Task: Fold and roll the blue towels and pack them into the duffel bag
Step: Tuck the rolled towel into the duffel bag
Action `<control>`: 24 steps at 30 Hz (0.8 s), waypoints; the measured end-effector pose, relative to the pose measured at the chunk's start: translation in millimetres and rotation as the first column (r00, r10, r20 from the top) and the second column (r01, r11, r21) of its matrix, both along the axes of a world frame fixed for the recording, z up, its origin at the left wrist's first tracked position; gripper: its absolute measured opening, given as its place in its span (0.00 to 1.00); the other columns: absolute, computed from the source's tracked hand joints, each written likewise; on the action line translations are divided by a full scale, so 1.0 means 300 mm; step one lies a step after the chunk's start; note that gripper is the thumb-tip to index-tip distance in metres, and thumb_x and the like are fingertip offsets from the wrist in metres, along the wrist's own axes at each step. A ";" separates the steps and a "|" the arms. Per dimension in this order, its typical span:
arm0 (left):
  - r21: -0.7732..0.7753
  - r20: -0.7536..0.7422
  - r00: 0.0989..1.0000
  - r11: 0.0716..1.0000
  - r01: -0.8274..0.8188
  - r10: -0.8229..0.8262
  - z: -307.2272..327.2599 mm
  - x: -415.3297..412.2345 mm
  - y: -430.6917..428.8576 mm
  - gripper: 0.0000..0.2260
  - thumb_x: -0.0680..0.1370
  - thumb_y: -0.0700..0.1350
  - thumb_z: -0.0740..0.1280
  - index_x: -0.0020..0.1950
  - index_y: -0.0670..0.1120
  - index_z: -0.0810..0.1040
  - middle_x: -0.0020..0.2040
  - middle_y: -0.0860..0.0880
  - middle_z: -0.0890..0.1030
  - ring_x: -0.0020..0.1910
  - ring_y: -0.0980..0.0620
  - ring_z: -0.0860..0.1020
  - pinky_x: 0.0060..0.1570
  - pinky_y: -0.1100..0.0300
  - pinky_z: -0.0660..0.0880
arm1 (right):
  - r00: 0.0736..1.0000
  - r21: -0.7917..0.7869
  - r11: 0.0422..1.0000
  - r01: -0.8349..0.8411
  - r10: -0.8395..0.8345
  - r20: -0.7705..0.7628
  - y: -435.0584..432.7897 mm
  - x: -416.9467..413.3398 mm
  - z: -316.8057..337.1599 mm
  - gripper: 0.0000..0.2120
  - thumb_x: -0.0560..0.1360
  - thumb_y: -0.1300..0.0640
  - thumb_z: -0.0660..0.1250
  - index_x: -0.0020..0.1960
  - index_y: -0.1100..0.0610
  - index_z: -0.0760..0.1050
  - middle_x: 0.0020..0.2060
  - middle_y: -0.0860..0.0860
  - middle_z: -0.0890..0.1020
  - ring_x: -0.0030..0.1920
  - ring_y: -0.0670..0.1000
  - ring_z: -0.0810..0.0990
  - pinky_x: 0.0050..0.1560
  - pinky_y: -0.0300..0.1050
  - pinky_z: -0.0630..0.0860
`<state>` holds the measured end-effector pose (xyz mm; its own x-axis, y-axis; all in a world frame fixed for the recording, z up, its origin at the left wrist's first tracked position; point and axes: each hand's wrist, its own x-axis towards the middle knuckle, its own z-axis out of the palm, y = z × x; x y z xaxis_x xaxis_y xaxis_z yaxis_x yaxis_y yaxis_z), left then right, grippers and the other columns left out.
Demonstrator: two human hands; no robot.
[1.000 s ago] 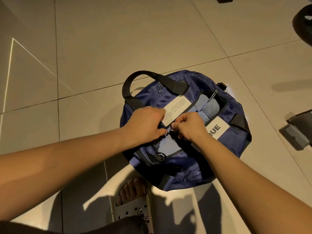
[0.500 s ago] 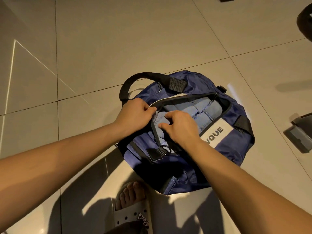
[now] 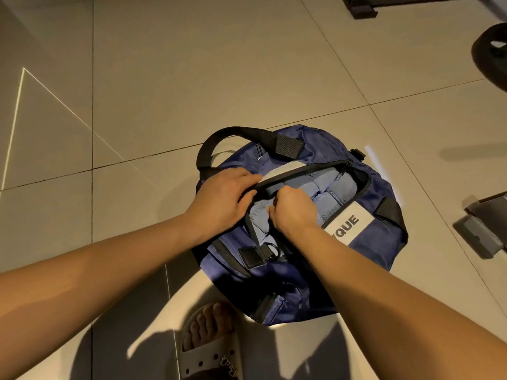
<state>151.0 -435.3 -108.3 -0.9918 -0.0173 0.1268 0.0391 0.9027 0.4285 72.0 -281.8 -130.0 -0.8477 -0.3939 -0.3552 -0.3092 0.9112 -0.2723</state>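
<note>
A navy duffel bag (image 3: 373, 237) with black handles and a white label sits on the tiled floor, its top zipper open. Several rolled light-blue towels (image 3: 326, 185) lie packed inside the opening. My left hand (image 3: 222, 201) grips the far-left edge of the zipper opening and holds it apart. My right hand (image 3: 293, 212) is curled into a fist inside the opening, over the near-left towels; its fingertips are hidden, so what it pinches is unclear.
My foot in a white slide sandal (image 3: 211, 352) stands just in front of the bag. A grey object (image 3: 482, 229) lies on the floor at the right, and dark items (image 3: 493, 56) sit at the top right corner.
The bag's opening was pinched together a second ago; it has since been pulled wide. My left hand shifted left along the edge, and my right hand curled tighter inside.
</note>
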 end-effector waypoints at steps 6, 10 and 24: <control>-0.024 0.094 0.995 0.999 0.033 -0.031 -0.038 -0.014 0.024 0.16 0.81 0.48 0.59 0.64 0.47 0.81 0.54 0.46 0.85 0.52 0.43 0.82 0.49 0.46 0.79 | 0.972 -0.102 0.980 -0.169 0.149 -0.180 0.062 0.015 0.038 0.08 0.78 0.53 0.67 0.54 0.56 0.79 0.52 0.54 0.79 0.50 0.60 0.80 0.41 0.48 0.72; -0.042 0.166 0.986 0.999 -0.023 0.030 -0.047 -0.028 0.031 0.13 0.83 0.47 0.61 0.62 0.48 0.82 0.50 0.44 0.86 0.48 0.40 0.82 0.46 0.45 0.78 | 0.888 -0.066 0.890 -0.451 0.440 -0.134 0.119 0.063 0.026 0.13 0.77 0.62 0.61 0.57 0.55 0.79 0.63 0.50 0.77 0.56 0.59 0.79 0.49 0.52 0.76; -0.268 0.626 0.778 0.951 0.153 0.051 -0.111 -0.025 0.159 0.32 0.84 0.63 0.48 0.84 0.49 0.48 0.83 0.42 0.45 0.82 0.40 0.43 0.80 0.46 0.45 | 0.999 -0.248 0.968 0.026 -0.030 -0.012 0.548 -0.016 0.165 0.19 0.76 0.68 0.58 0.56 0.55 0.83 0.57 0.50 0.85 0.56 0.55 0.81 0.55 0.47 0.77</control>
<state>143.5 -387.5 -141.6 -0.8515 -0.0287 -0.5236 -0.0926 0.9910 0.0962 67.2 -117.3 -80.5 -0.8642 -0.4443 -0.2361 -0.2910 0.8242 -0.4857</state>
